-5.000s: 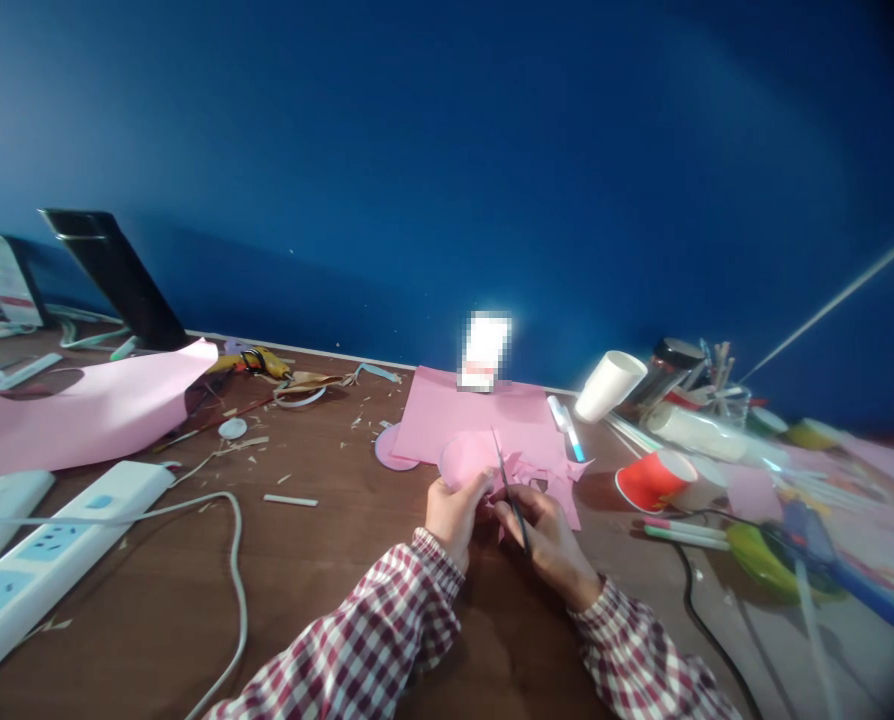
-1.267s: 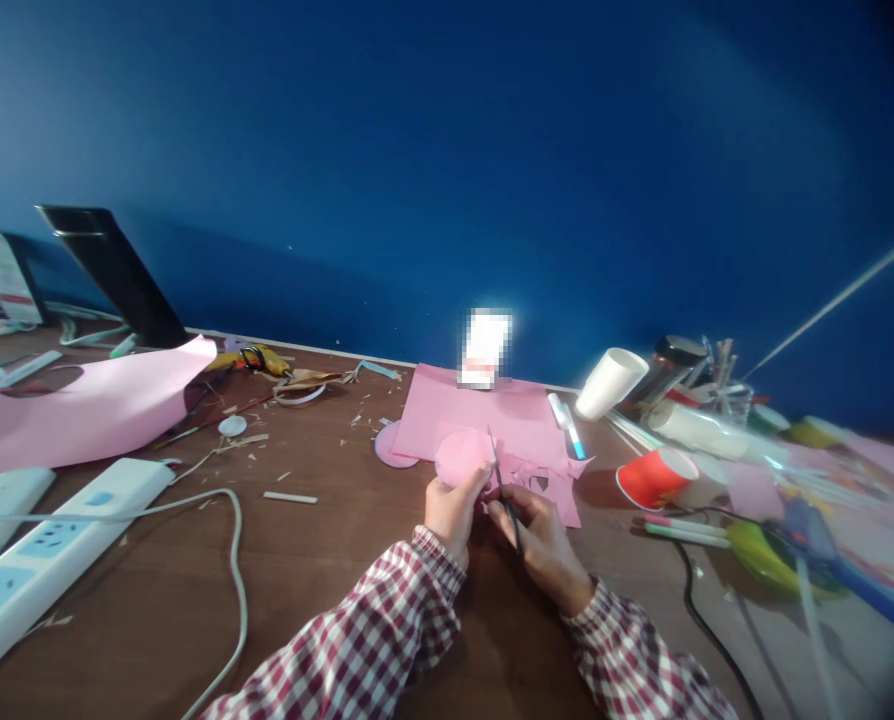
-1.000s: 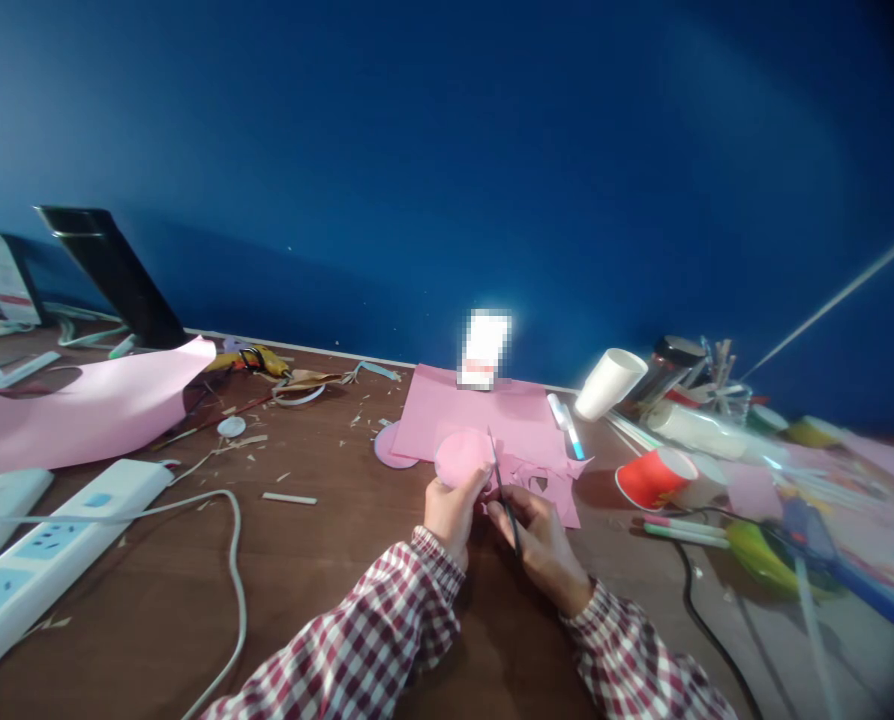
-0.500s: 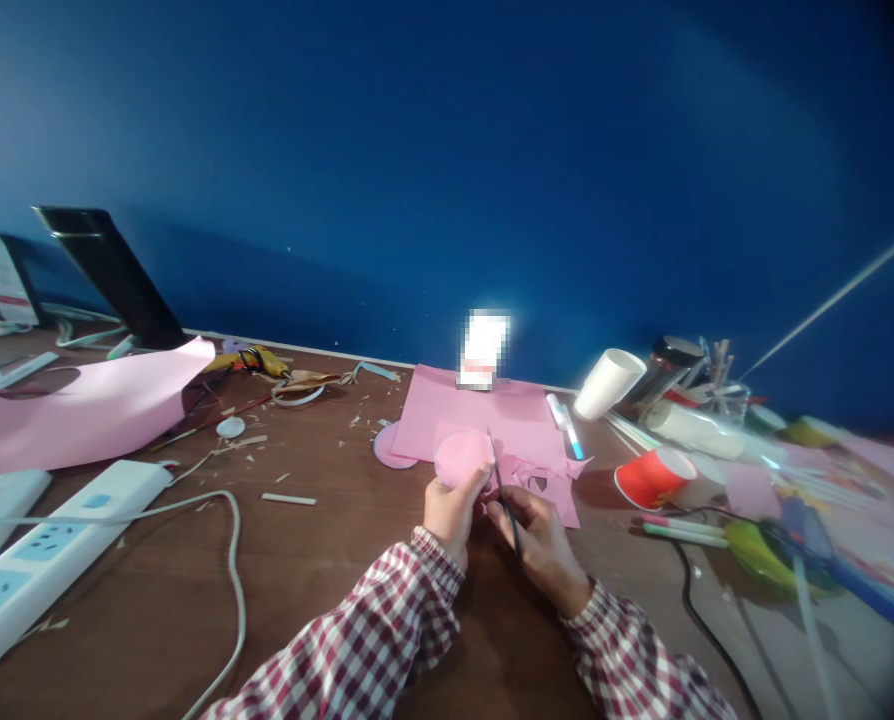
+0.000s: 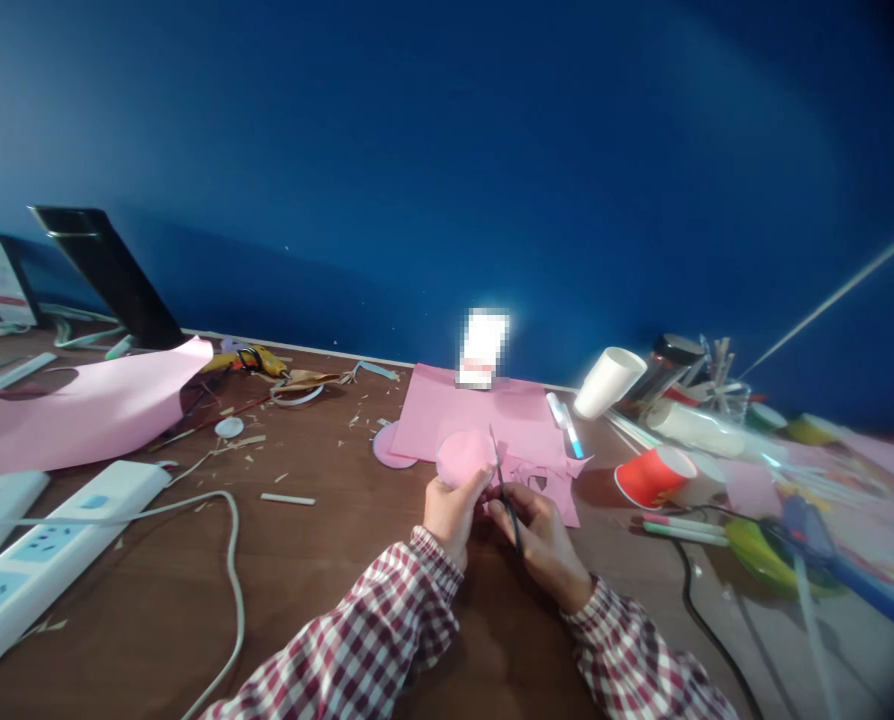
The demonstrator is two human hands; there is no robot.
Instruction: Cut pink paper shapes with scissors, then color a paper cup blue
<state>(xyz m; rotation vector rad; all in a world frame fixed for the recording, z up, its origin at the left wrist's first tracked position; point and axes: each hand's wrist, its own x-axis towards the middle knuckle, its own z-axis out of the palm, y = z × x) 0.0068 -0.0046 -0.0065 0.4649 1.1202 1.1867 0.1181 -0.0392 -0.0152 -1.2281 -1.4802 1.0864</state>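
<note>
My left hand (image 5: 453, 515) pinches a roundish piece of pink paper (image 5: 463, 455), thumb on top. Closed around the handles of dark scissors (image 5: 500, 470) is my right hand (image 5: 541, 535); the blades point away from me along the right edge of that piece. How far the blades are apart I cannot tell. Behind both hands lies a large pink sheet (image 5: 447, 400), with torn-looking pink scraps (image 5: 563, 487) at its right front. A pink paper disc (image 5: 392, 448) with a purplish rim is partly tucked beside the sheet's left edge.
A white marker (image 5: 571, 437) lies near a tipped white paper cup (image 5: 610, 383). Further right are a red cup (image 5: 653, 475) and blurred craft supplies. At left sit a power strip (image 5: 64, 530), its cable and a curled pink sheet (image 5: 94, 410). A blurred-out phone-like object (image 5: 483, 348) leans on the blue wall.
The scissors have shifted very slightly along the right edge of the pink piece. Both hands stay in nearly the same place, and the view has barely moved.
</note>
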